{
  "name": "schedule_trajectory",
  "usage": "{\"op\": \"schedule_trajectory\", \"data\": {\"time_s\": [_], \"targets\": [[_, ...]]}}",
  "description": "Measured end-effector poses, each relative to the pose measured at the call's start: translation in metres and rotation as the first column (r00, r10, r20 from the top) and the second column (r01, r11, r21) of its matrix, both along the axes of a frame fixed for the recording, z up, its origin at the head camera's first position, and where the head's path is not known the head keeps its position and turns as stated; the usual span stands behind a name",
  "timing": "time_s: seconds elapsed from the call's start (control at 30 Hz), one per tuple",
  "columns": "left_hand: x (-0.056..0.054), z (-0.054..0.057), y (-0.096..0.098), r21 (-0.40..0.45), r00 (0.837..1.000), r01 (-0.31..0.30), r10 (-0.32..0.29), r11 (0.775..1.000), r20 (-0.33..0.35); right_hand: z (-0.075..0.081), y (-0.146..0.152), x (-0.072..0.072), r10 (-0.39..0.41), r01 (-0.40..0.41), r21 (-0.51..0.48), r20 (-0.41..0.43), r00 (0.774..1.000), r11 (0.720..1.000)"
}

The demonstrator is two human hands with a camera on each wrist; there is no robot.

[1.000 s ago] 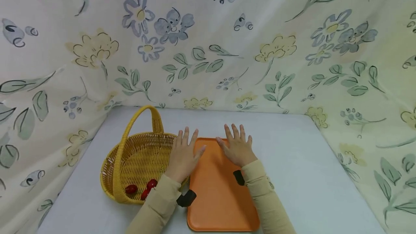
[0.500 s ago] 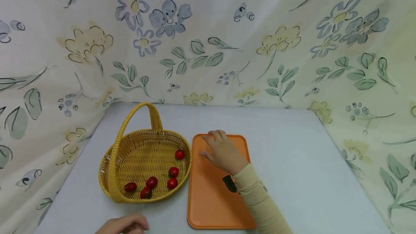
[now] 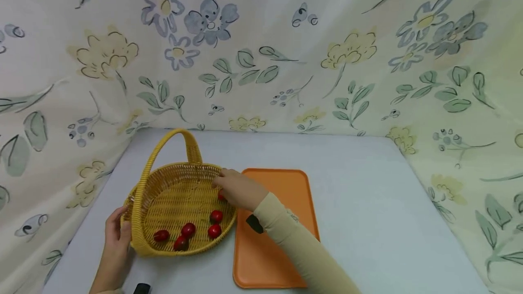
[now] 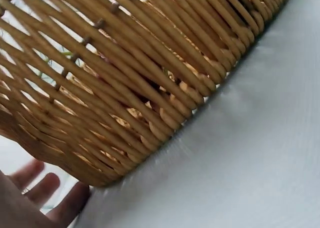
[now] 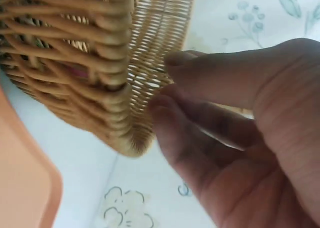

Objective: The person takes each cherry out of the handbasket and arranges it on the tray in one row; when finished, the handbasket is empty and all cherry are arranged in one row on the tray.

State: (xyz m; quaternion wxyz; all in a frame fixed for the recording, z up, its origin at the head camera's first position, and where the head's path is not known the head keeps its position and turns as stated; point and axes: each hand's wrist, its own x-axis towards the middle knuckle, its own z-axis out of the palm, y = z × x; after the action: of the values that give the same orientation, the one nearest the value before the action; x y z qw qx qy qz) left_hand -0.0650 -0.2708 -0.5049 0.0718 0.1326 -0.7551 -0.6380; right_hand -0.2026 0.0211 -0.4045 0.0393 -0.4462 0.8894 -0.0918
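Observation:
The yellow wicker basket (image 3: 192,194) with an arched handle stands on the left of the table and holds several small, shiny red fruits (image 3: 188,230). At its left side is my left hand (image 3: 116,235), fingers lightly bent against the outer wall; in the left wrist view its fingertips (image 4: 46,185) reach the basket's lower end. My right hand (image 3: 241,189) is over the basket's right rim, partly covering one red fruit (image 3: 221,195). The right wrist view has its thumb and bent fingers (image 5: 167,123) spaced apart beside the rim, holding nothing visible.
An orange tray (image 3: 265,262) lies right of the basket, with my right forearm crossing over it. A white cloth covers the table (image 3: 367,217). A flower-printed curtain (image 3: 261,58) hangs behind and at both sides. Black cameras sit at the wrists.
My left hand left the area over the basket and tray, dropped low, then came up to the basket's left side. My right hand moved left from the tray to the basket's right rim.

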Motion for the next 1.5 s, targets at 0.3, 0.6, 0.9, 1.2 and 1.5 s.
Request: {"op": "schedule_trajectory", "data": {"time_s": [0.3, 0.6, 0.9, 1.2, 1.5], "targets": [[-0.009, -0.013, -0.007, 0.014, 0.998, 0.060, -0.060, 0.998, 0.015, -0.005, -0.037, -0.017, -0.036, 0.017, 0.236, 0.075, 0.997, 0.972], [-0.002, -0.011, -0.008, 0.031, 0.995, -0.015, 0.012, 0.999, 0.098, -0.010, -0.051, -0.012, -0.064, 0.062, 0.348, -0.008, 0.998, 0.935], [-0.002, -0.010, -0.010, 0.016, 0.991, -0.025, 0.023, 1.000, 0.135, -0.011, -0.055, -0.008, -0.074, 0.105, 0.446, -0.087, 0.993, 0.889], [-0.003, -0.013, -0.009, 0.010, 0.996, -0.014, 0.013, 1.000, 0.086, -0.008, -0.052, -0.006, -0.076, 0.087, 0.435, -0.044, 0.996, 0.896], [-0.003, -0.016, -0.014, 0.023, 0.993, -0.015, 0.012, 1.000, 0.115, 0.015, -0.025, -0.002, 0.016, -0.034, 0.134, 0.136, 0.991, 0.990]]}}
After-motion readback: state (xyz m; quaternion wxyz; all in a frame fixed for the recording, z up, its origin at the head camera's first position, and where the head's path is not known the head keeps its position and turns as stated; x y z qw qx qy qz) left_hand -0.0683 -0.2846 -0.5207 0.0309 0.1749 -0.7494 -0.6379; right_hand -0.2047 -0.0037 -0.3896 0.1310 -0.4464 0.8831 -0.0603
